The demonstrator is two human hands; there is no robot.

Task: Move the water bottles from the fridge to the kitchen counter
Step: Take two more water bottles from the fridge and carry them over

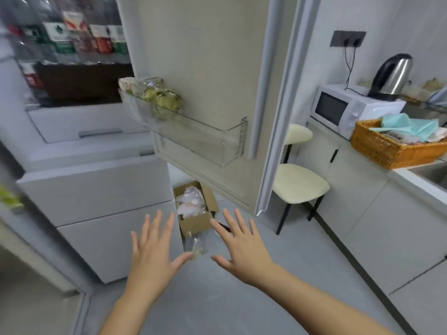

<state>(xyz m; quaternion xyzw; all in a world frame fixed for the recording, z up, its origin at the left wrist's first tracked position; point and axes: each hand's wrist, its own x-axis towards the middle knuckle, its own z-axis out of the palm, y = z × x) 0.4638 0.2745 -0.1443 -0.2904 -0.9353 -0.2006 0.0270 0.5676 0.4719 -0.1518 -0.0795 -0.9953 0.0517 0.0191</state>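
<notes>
The fingers of the left hand (154, 252) are straight and spread wide, and they hold nothing; the right hand (242, 250) is the same, both palms down over the grey floor. Beyond them on the floor stands a cardboard box (197, 222) with plastic bags. The water bottles (70, 37) stand on a shelf inside the open fridge (96, 180) (upper left, rather blurred), well apart from both hands. The kitchen counter (416, 184) is at the right, bearing a basket (387, 151) and a microwave (348, 110).

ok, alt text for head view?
Open and empty, the left hand and right hand hover before an open fridge holding water bottles. At right, the counter holds a microwave topped by a kettle, and a wicker basket of cloths.
</notes>
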